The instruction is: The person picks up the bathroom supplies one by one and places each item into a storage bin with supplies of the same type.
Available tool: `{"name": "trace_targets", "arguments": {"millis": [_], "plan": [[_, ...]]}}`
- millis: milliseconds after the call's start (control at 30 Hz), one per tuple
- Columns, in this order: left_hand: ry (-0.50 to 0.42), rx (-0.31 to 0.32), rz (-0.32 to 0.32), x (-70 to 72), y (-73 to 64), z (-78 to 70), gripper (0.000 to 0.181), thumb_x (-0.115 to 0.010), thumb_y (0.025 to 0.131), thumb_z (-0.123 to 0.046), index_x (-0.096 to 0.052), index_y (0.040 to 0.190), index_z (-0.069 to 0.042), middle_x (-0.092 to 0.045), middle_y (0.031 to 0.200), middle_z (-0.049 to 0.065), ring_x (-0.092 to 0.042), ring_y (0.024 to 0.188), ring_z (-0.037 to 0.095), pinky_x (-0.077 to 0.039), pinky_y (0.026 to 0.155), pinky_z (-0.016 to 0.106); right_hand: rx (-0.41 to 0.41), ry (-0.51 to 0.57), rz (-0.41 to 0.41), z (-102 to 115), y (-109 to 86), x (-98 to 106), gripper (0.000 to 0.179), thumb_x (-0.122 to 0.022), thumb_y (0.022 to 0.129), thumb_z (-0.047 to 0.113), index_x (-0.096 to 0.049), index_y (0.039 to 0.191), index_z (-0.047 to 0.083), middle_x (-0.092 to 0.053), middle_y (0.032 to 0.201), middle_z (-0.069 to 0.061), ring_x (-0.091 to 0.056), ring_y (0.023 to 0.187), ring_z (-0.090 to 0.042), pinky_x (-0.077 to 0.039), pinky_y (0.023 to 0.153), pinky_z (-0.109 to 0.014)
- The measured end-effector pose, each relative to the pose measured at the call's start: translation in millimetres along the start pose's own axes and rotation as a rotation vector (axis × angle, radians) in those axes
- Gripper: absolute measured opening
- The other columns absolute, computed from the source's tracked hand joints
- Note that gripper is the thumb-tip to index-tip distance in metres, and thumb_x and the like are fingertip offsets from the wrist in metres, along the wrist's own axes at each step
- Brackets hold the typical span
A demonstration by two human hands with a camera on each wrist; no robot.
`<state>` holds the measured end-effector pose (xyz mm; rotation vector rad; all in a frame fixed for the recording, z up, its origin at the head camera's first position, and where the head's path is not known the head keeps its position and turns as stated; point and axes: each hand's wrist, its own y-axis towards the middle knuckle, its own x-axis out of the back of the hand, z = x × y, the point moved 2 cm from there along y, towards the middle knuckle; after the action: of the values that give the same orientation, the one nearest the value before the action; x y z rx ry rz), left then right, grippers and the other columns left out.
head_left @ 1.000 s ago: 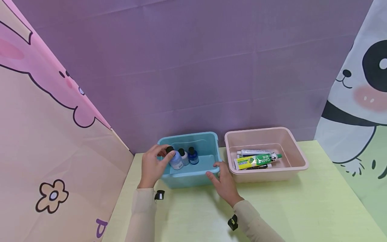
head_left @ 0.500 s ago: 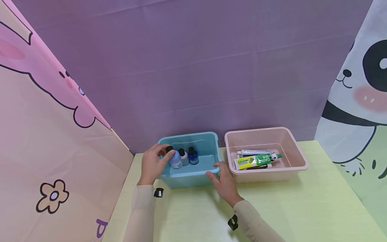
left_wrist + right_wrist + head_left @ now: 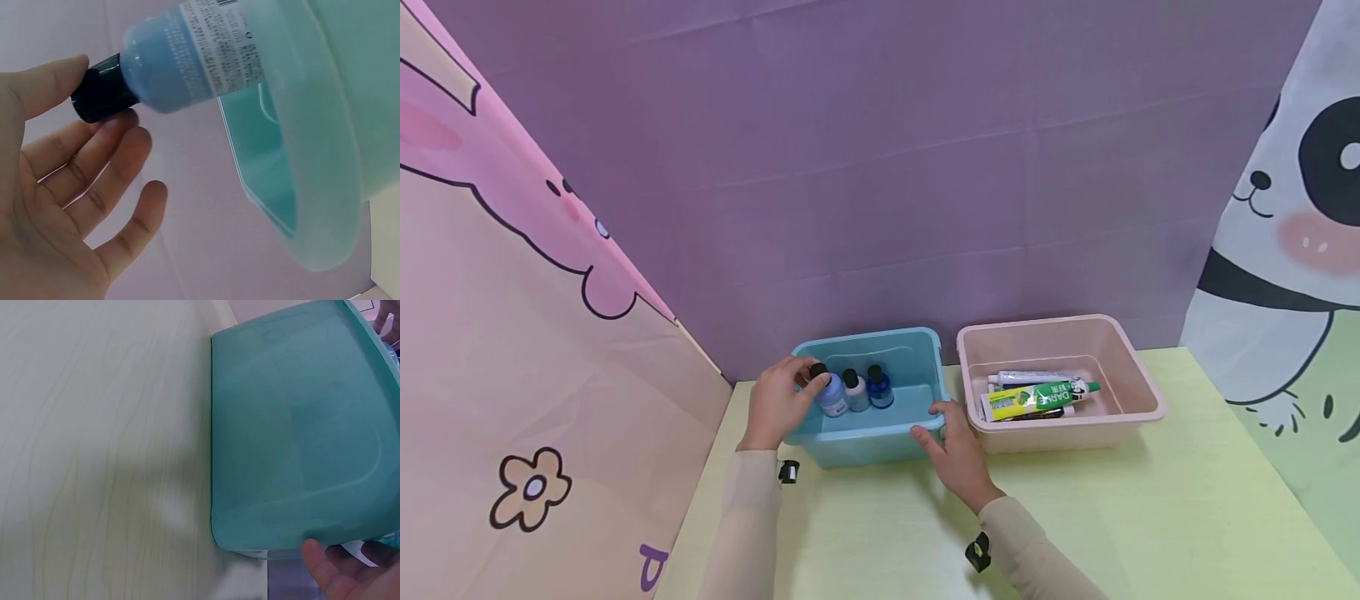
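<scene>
My left hand (image 3: 773,406) pinches the black cap of a light-blue bottle (image 3: 832,398) between thumb and fingers, at the left end of a blue plastic bin (image 3: 868,447). In the left wrist view the bottle's cap (image 3: 105,89) lies at the fingertips and its printed label shows above the bin's rim. Beside it in the bin stand a small pale bottle (image 3: 857,397) and a dark blue bottle (image 3: 880,390), both black-capped. My right hand (image 3: 961,460) grips the bin's front right corner, thumb in front and fingers round the side, partly hidden in the right wrist view.
A pink bin (image 3: 1067,434) stands close to the right of the blue one, holding a yellow-and-green toothpaste tube (image 3: 1037,400) on top of other tubes. Both bins sit on a pale wood-grain table (image 3: 880,533), against a purple backdrop (image 3: 880,183).
My left hand and the light-blue bottle have shifted slightly left, and the left forearm with them. The right hand and both bins have stayed put.
</scene>
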<state>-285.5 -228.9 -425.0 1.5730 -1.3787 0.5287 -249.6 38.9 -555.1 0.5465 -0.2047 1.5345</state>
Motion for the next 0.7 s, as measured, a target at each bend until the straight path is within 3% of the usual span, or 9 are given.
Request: {"name": "trace_targets", "arguments": {"millis": [100, 433, 700], "plan": [[0.017, 0.013, 0.036, -0.4, 1.8, 0.1, 0.033, -0.076, 0.093, -0.031, -0.074, 0.116, -0.007, -0.071, 0.092, 0.006, -0.067, 0.084, 0.025, -0.053, 0.071, 0.041, -0.003, -0.002, 0.003, 0.3, -0.2, 0.2, 0.048, -0.062, 0.099, 0.049, -0.048, 0.130, 0.015, -0.053, 0.137, -0.010, -0.057, 0.112, -0.031, -0.051, 0.102, -0.050], [0.104, 0.006, 0.147, -5.0, 9.8, 6.1, 0.022, -0.075, 0.093, -0.023, -0.076, 0.111, -0.009, -0.074, 0.096, 0.007, -0.065, 0.081, 0.021, -0.055, 0.070, 0.043, -0.009, -0.008, 0.004, -0.4, -0.2, -0.2, 0.048, -0.061, 0.099, 0.051, -0.047, 0.130, 0.017, -0.053, 0.135, -0.010, -0.056, 0.113, -0.030, -0.050, 0.102, -0.049], [0.113, 0.029, 0.207, -7.1, 12.9, 11.1, 0.021, -0.074, 0.094, -0.021, -0.075, 0.111, -0.008, -0.074, 0.099, 0.007, -0.066, 0.084, 0.023, -0.056, 0.074, 0.046, -0.003, -0.012, 0.012, -1.2, 1.0, 0.4, 0.051, -0.061, 0.099, 0.053, -0.047, 0.130, 0.015, -0.052, 0.127, -0.008, -0.057, 0.097, -0.027, -0.047, 0.083, -0.038]]}}
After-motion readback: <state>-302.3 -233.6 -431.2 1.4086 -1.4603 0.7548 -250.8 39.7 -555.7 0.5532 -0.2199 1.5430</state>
